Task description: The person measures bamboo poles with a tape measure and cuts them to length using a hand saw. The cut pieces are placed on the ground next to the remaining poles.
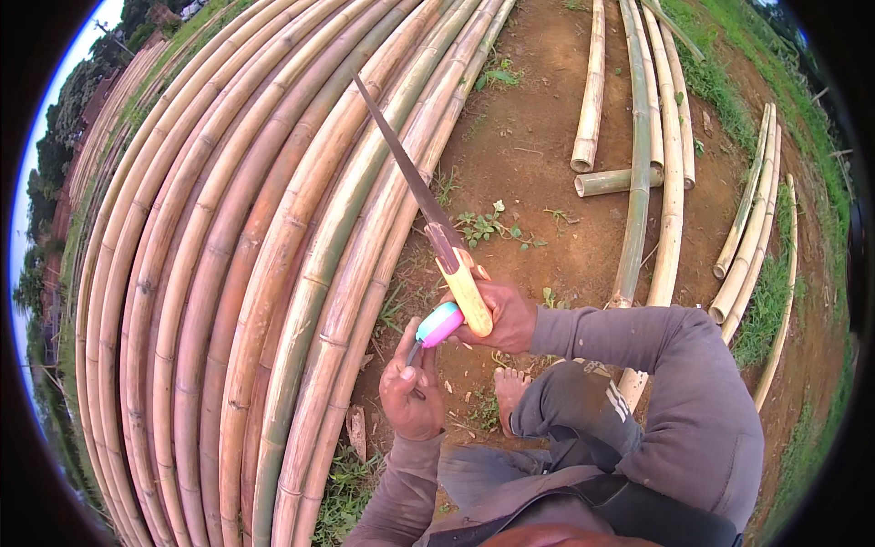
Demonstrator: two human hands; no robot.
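Observation:
My right hand (507, 315) is closed around the pale wooden handle of a saw (467, 296). Its long dark blade tapers up and to the left, over the bamboo poles. A small rounded pink and turquoise object (441, 325) sits between my two hands, beside the lower end of the handle. My left hand (412, 392) has its fingers closed on the near side of this object, pinching a thin dark part (415, 351) that sticks out of it. I cannot make out exactly what the object is.
Long bamboo poles (241, 246) lie side by side on my left. More poles (673, 173) lie at the far right, one short piece (612, 182) crosswise beneath them. Thinner lengths (752, 223) lie in grass farther right. My bare foot (510, 398) stands on brown soil.

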